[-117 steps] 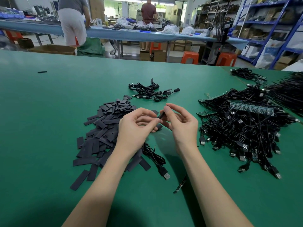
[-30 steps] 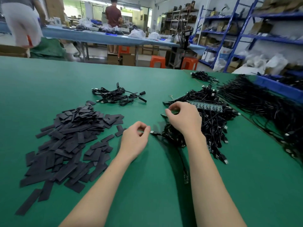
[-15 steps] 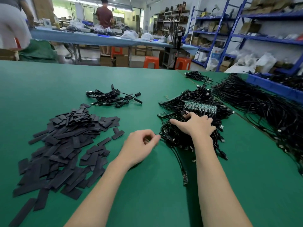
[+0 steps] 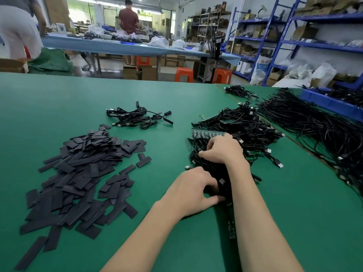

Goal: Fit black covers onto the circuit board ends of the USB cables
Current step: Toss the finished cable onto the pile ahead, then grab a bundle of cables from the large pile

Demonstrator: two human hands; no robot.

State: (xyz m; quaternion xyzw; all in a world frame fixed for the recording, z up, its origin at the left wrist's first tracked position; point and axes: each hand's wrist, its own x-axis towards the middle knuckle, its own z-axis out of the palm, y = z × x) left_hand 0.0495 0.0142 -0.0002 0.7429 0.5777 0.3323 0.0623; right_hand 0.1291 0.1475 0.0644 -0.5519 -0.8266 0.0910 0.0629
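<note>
Black covers beside tangled cables

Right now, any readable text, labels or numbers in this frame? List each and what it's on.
None can be read.
White bag with a blue print by the blue shelving: too blurred.
Cardboard boxes under the far table: no legible marks.
Circuit board beside the right forearm: marks too small.

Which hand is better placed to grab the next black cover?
Left. The left hand lies nearer the pile of black covers, on its side of the table. The right hand is buried in the cable heap, farther away.
</note>
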